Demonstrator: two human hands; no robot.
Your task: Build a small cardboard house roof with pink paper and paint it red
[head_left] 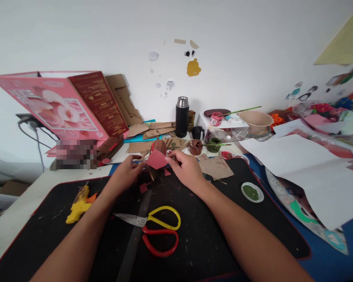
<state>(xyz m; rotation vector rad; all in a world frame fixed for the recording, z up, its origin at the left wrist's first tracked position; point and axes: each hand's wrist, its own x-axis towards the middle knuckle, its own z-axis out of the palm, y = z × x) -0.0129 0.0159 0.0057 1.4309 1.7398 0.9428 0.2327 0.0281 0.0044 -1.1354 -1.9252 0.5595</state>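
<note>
A small piece of red paper (158,159) with angled edges is held up over the black mat (205,239). My right hand (185,169) pinches its right edge between thumb and fingers. On the other side, the bent fingers of my left hand (126,173) close at its left edge; their exact grip is partly hidden. Just behind the paper is a reddish-brown rounded object (159,146), mostly covered. Small red scraps (143,188) lie below. Nearer me are scissors (161,229) with one yellow and one red handle, lying across a dark metal ruler (134,239).
A yellow glue gun (78,205) lies left. Corrugated cardboard (216,168) and a dish of green paint (252,192) are on the right. Behind stand a black thermos (182,119), paint jars (196,147), and a pink gift bag (58,107). White paper (314,168) covers the right side.
</note>
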